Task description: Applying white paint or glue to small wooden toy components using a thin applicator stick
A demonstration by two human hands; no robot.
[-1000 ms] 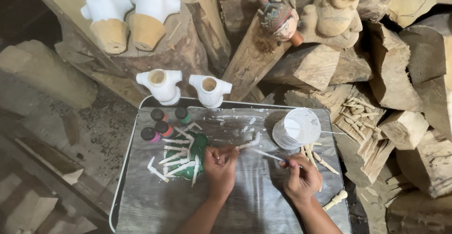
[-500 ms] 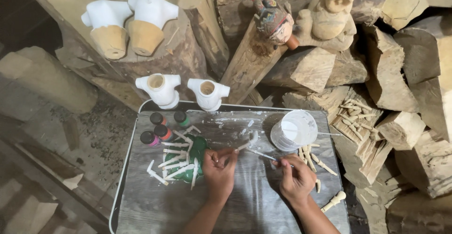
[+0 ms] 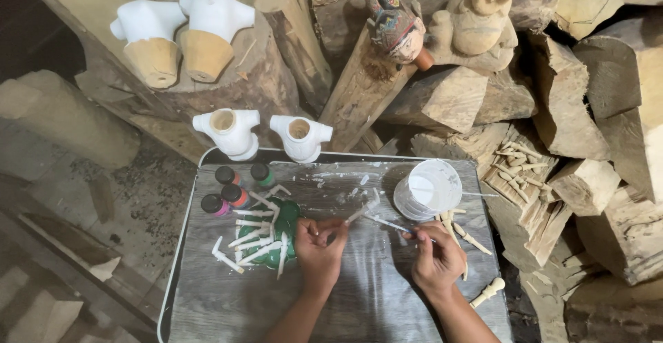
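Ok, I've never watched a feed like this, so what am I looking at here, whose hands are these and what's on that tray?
There is no machine: a person wears a camera on the head, so the one view looks down on their own two bare hands. The left hand pinches a small white-painted wooden stick. The right hand holds a thin brush whose tip meets that stick. They work over a grey tray. On it lie a white cup of paint, four small paint bottles, and painted sticks drying on a green dish. Bare wooden sticks lie beside the cup. Behind the tray stand two white-painted torso carvings, logs and carved figures.
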